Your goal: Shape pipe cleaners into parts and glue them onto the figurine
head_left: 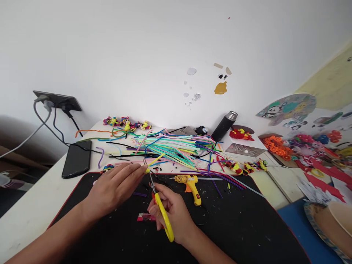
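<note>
My left hand (111, 189) is closed, its fingertips pinching a yellow pipe cleaner (157, 160) that sticks out to the upper right. In my right hand (177, 212) is a pair of scissors (163, 212) with yellow and red handles. The scissor blades point up and away from me, beside my left fingertips and the yellow pipe cleaner. Whether the blades touch it I cannot tell. Under my right hand, a pink lighter-like object (145, 217) lies on the black mat (233, 227), partly hidden. A yellow glue gun (191, 185) rests to the right of my hands.
A heap of coloured pipe cleaners (170, 146) spreads along the wall. Small figures (128, 124) lie behind it, with more figures (249, 167) at right. A black phone (77, 159) is at left. A black flask (224, 126) leans beside a white box (244, 145).
</note>
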The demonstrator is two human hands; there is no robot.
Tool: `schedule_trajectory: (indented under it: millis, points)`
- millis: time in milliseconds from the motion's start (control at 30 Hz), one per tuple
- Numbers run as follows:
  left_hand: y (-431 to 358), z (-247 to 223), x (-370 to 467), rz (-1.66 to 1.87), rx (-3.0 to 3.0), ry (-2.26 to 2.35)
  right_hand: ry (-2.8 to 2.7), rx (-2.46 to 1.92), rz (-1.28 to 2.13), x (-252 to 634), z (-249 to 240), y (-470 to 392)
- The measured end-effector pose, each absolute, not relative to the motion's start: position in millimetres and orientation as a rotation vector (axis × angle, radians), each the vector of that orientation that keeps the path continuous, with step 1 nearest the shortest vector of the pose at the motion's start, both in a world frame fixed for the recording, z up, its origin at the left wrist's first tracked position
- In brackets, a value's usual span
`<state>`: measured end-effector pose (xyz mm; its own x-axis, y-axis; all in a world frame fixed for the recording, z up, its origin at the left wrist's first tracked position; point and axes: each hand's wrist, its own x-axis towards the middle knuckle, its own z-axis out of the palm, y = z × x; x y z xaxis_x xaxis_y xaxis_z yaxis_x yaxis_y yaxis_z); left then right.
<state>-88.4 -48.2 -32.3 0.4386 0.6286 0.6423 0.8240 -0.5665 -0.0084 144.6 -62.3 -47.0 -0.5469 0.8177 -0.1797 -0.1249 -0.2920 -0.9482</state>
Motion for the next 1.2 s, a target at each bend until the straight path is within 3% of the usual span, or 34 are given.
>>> schedule_trajectory:
  millis: [267,533,900,1200]
  points:
    - [-41.8,-6.1,-62.6,-1.310,-2.350,-1.783,-1.229,-0.982,1.887,145.8,-44.0,-61.8]
    - [-36.6,-4.8,-61.1,-1.494,-2.289,-2.328,-1.250,-1.015,1.849,145.6,-48.4,-59.7]
    - [-30.2,-3.4,-65.2,-1.500,-2.307,-2.415,-1.252,-1.063,1.838,142.5,-52.8,-59.4]
    - [-27.1,-10.2,-64.5,-1.485,-2.315,-2.400,-1.485,-1.177,1.640,144.5,-59.8,-59.5]
